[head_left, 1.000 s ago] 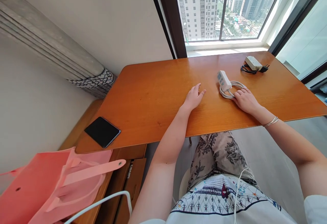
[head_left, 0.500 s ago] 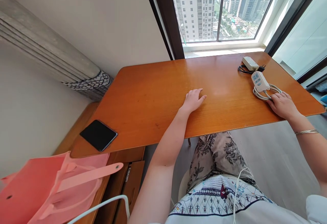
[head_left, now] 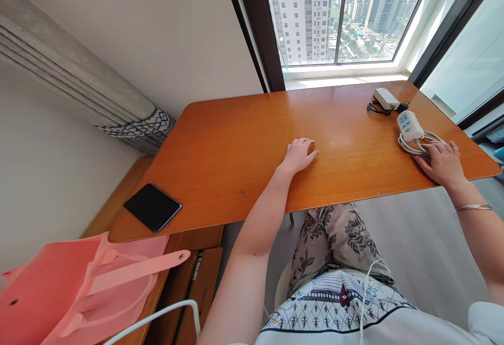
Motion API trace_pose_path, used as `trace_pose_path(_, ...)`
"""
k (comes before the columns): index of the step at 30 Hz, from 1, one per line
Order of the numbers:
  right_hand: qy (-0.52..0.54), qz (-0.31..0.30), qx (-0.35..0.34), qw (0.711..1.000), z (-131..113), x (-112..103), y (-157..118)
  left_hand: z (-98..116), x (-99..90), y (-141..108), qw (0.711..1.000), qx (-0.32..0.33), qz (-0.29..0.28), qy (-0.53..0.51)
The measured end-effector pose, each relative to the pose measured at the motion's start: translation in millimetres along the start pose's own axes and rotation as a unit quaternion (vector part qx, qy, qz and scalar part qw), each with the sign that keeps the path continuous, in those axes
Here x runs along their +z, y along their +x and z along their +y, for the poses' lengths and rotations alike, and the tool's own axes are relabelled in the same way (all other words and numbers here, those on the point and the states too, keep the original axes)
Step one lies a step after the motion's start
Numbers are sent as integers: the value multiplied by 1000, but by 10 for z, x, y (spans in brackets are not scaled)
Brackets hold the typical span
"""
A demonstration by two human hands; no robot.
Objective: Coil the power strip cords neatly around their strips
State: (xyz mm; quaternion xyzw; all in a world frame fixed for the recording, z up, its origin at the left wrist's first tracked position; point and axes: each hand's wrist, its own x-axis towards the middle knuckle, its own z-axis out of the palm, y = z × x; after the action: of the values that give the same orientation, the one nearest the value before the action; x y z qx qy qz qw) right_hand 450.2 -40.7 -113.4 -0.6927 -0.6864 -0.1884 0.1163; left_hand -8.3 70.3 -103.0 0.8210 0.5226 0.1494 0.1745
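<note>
A white power strip (head_left: 410, 126) with its cable coiled beside it lies near the right end of the orange-brown wooden table (head_left: 236, 145). My right hand (head_left: 443, 162) rests at the near side of the coil, fingers apart and touching the white cable (head_left: 413, 149); whether the fingertips grip it is hard to make out. On the middle of the table my left hand (head_left: 300, 155) lies with its fingers apart and nothing in it. Behind the power strip sits a white adapter box (head_left: 386, 98) with a black cord and plug.
A black tablet (head_left: 153, 207) lies at the table's left corner. Below it stand a pink bag (head_left: 79, 282) and a wooden cabinet (head_left: 202, 287). A white cable (head_left: 157, 314) curves at the lower left. A window is behind the table.
The power strip and its coiled cable have shifted a little to the right, along with my right hand. My left hand has barely moved.
</note>
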Motion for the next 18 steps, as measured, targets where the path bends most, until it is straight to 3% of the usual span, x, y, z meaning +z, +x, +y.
trace_pose_path(3, 43, 93, 2, 995, -196, -58, -31, -11, 10, 5, 1000, 5, 2, 2)
trace_pose_path(5, 78, 111, -33, 990, -409, -99, -26, -13, 9, 3, 1000, 5, 1, 3)
trace_pose_path(8, 147, 85, -115, 979, -834, -146, 39, -13, 4, -3, 1000, 4, 2, 0)
trace_pose_path(12, 232, 41, -235, 943, -1474, -189, 238, -20, 5, -1, 1000, 2, 7, -4)
trace_pose_path(18, 317, -43, -300, 898, -2238, -127, 783, -74, 13, 34, 998, 4, 37, -49)
